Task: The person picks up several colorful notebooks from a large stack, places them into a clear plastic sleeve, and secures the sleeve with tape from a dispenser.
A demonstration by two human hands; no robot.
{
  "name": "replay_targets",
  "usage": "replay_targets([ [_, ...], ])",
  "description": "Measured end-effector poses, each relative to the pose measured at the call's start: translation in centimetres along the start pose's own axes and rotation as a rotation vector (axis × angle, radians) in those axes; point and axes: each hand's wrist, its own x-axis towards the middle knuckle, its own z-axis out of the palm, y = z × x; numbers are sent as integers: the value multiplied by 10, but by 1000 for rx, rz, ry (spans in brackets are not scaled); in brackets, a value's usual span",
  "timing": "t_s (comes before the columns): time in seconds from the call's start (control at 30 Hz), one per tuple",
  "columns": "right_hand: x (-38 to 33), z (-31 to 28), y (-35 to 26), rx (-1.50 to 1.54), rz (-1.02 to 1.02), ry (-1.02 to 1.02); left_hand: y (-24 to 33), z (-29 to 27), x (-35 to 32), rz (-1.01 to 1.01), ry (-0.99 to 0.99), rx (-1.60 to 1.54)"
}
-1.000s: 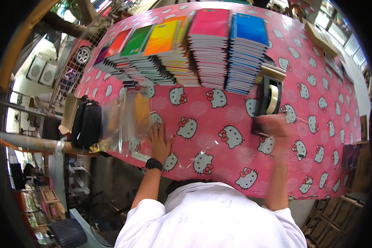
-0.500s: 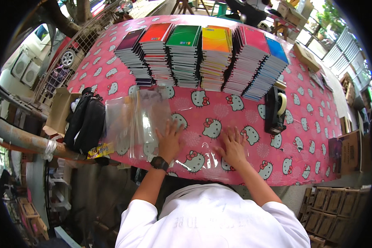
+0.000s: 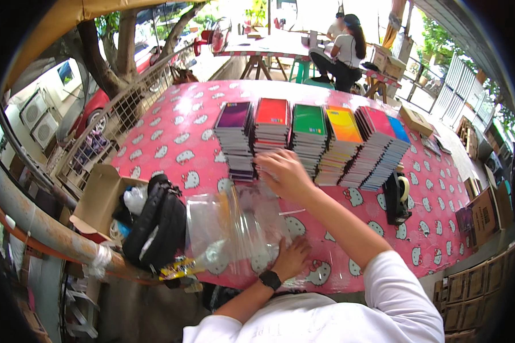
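My left hand (image 3: 292, 256), a dark watch on its wrist, lies with fingers spread at the near edge of the table, by the lower right of a pile of clear plastic sleeves (image 3: 207, 220). My right hand (image 3: 286, 174) reaches over the table to the pile's far end, just in front of the purple notebooks (image 3: 233, 134) and red notebooks (image 3: 272, 111). Its fingers are bent and point left; their tips are partly hidden, and whether they pinch plastic is unclear. Stacks of green notebooks (image 3: 309, 121), yellow notebooks (image 3: 343, 126), pink notebooks (image 3: 377, 123) and blue notebooks (image 3: 399, 130) continue rightward.
A black tape dispenser (image 3: 396, 200) stands right of the stacks. On the left are a black bag (image 3: 157, 223), an open cardboard box (image 3: 100, 197) and a yellow packet (image 3: 180, 268). A pink patterned cover (image 3: 435, 211) spreads over the table. Two people sit farther back.
My right hand has lifted off the table and moved forward and left to the sleeves' far end. My left hand stays low near the table edge. The view has tilted up, showing more background.
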Motion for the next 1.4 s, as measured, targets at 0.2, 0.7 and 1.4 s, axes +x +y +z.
replay_targets([
  [0.2,112,99,52,-586,147,-113,-1,6,7,73,-34,-10],
  [0.7,-17,-35,-17,411,273,-337,-62,-102,63,-305,960,-2293],
  [1.4,107,-39,143,-169,103,-448,2,54,57,-603,89,-1247],
])
